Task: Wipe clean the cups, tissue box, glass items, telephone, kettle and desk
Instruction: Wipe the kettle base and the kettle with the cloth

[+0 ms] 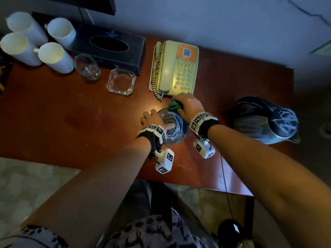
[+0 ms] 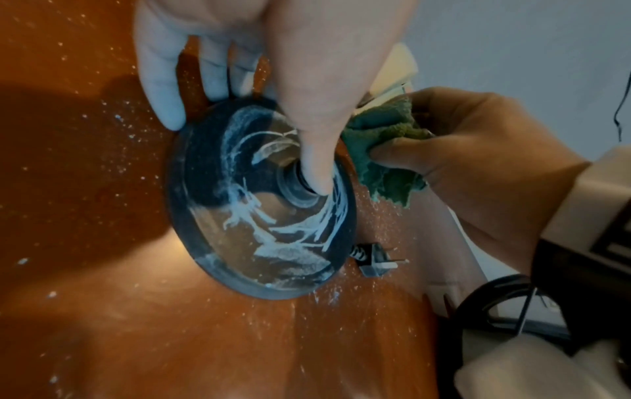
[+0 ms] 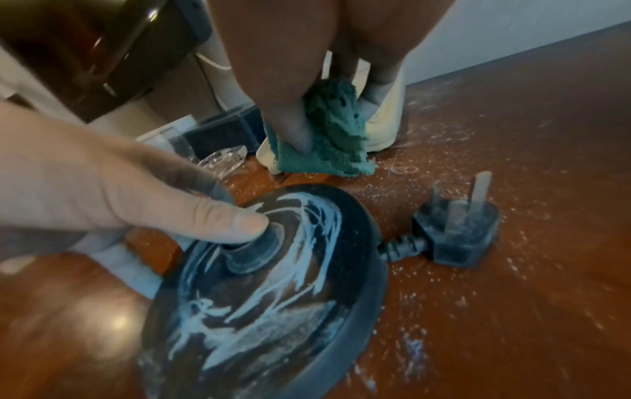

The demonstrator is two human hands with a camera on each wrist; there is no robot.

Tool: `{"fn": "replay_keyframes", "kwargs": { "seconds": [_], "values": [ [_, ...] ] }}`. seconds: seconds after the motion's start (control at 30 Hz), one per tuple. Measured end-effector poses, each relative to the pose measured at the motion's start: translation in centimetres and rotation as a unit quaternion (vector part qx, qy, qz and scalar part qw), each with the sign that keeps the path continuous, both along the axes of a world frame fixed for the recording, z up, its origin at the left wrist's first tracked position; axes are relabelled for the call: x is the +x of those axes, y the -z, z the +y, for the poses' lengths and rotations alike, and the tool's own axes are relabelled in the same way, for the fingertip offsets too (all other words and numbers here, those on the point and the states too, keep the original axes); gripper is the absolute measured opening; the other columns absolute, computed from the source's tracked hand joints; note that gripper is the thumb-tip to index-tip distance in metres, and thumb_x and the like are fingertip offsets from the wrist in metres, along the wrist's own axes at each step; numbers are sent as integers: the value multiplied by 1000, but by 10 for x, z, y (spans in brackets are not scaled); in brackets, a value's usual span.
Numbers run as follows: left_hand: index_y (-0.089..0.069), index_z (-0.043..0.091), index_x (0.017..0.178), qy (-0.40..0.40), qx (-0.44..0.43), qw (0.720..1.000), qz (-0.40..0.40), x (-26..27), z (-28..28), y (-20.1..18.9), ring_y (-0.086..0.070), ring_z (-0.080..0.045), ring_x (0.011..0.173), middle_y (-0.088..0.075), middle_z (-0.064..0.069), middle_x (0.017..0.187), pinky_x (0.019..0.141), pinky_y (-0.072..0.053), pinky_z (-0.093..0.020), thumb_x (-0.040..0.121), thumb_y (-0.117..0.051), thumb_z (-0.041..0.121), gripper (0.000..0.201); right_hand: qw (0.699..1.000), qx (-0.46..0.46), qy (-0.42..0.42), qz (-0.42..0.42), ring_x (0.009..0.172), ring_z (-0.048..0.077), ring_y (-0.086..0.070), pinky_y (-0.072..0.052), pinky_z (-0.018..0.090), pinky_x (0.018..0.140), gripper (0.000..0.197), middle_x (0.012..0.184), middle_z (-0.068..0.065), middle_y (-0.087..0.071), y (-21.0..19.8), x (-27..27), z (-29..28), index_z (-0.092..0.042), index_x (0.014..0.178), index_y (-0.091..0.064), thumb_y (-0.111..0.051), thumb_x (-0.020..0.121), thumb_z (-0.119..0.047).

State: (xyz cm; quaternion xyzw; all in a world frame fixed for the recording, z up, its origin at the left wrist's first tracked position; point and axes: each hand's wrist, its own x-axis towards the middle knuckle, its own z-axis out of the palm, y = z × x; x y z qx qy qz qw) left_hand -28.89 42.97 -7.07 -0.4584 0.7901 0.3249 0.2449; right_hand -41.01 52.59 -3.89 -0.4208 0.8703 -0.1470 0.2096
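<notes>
A round black kettle base, smeared with white powder, lies on the red-brown desk. My left hand grips it, thumb pressed on the centre hub and fingers curled over the far rim. My right hand clutches a bunched green cloth just beyond the base, by the front edge of the cream telephone. The base's plug lies on the desk beside it. The kettle lies on its side at the right.
White cups stand at the back left, next to a dark tissue box, a drinking glass and a glass ashtray. White powder specks dot the desk around the base. A black cable hangs over the front edge.
</notes>
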Motion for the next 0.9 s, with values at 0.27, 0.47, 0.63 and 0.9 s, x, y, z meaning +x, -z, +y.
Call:
{"fn": "replay_keyframes", "kwargs": {
  "seconds": [0.27, 0.47, 0.63, 0.9],
  "values": [
    [-51, 14, 130, -2, -14, 1000, -1, -7, -4, 5, -51, -37, 122, -51, -14, 135, 101, -47, -50, 58, -83, 70, 97, 984, -42, -174, 24, 100, 35, -61, -55, 47, 81, 32, 113, 9, -68, 24, -4, -13, -11, 108, -73, -70, 79, 2],
    [-41, 8, 140, 3, -15, 1000, -4, -9, -5, -4, -42, -39, 132, -40, -18, 143, 106, -42, -48, 68, -84, 59, 98, 984, 0, -179, 15, 118, 32, -56, -53, 45, 90, 35, 130, 6, -61, 17, -3, 15, -19, 117, -71, -70, 84, -7],
    [-43, 8, 139, 13, -18, 1000, -4, -7, -4, -6, -43, -39, 131, -41, -19, 142, 105, -43, -48, 67, -83, 62, 99, 984, 16, -179, 15, 114, 30, -58, -52, 44, 91, 31, 123, 4, -66, 10, -2, 37, -18, 116, -72, -65, 86, -9],
    [-44, 10, 137, 3, -24, 1000, 14, -4, -6, -3, -44, -37, 132, -44, -18, 142, 105, -43, -47, 66, -84, 62, 97, 987, 80, -123, -66, 101, 25, -63, -50, 37, 88, 19, 107, 2, -68, 1, -13, 31, -14, 102, -72, -63, 86, -10]
  ]
}}
